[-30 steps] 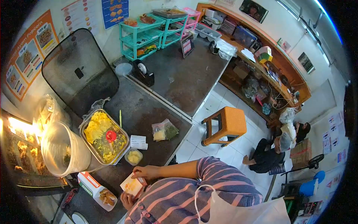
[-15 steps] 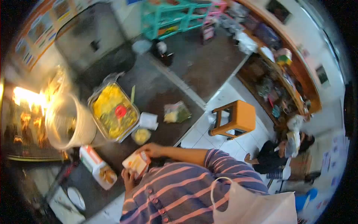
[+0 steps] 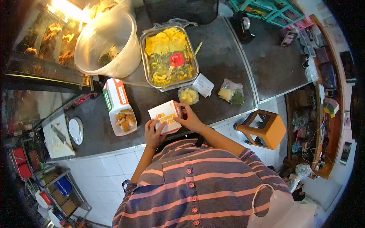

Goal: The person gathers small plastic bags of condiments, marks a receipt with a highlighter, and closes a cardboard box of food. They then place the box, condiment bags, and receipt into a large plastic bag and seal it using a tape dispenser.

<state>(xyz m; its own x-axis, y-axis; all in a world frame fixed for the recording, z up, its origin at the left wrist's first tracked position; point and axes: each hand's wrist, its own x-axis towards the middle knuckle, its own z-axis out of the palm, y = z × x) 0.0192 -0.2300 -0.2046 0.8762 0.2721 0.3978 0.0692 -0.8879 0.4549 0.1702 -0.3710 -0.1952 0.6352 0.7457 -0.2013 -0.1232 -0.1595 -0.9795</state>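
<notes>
A white takeaway box (image 3: 164,115) with orange lettering on top is between my two hands at the counter's front edge. My left hand (image 3: 153,133) has its fingers on the near left corner of the box, and my right hand (image 3: 190,118) grips its right side. To the left lies an open paper food box (image 3: 116,95) with fried chicken pieces (image 3: 125,120) in its near end. Just beyond my right hand sits a small clear tub (image 3: 188,95) of pale yellow pieces. The underside of the takeaway box is hidden.
Behind stands a metal tray (image 3: 194,60) of yellow and green food with a red utensil (image 3: 176,59), beside a large plastic bucket (image 3: 131,49). A knife (image 3: 62,136) lies on a white board (image 3: 51,146) at left. Plastic packets (image 3: 231,92) and an orange stool (image 3: 272,129) are on the right.
My view has swung, so the counter sits more squarely ahead and the food lies further right in the picture. Both hands still hold the takeaway box.
</notes>
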